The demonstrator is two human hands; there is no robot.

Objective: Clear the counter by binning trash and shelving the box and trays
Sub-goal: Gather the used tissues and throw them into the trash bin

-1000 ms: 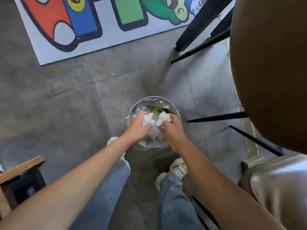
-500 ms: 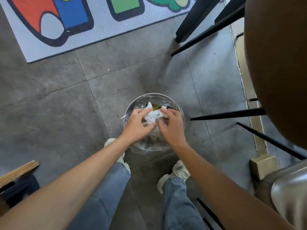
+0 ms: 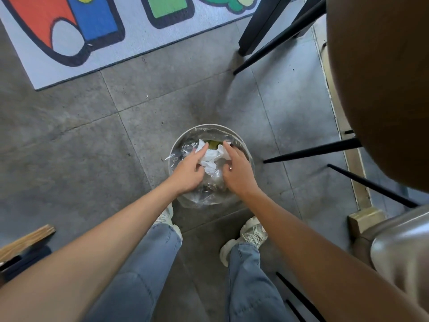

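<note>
Single view only, head-worn, wide-angle. Looks steeply down past chest at grey tiled floor [image 3: 69, 140]. Forearms enter from bottom corners, converge at frame centre over round bin [image 3: 241, 139]. Own legs and shoes directly below lens. Colourful mat [image 3: 144, 45] at top edge, farthest away. Brown rounded shape, very near lens and blurred, fills upper right. Strong edge distortion.
</note>
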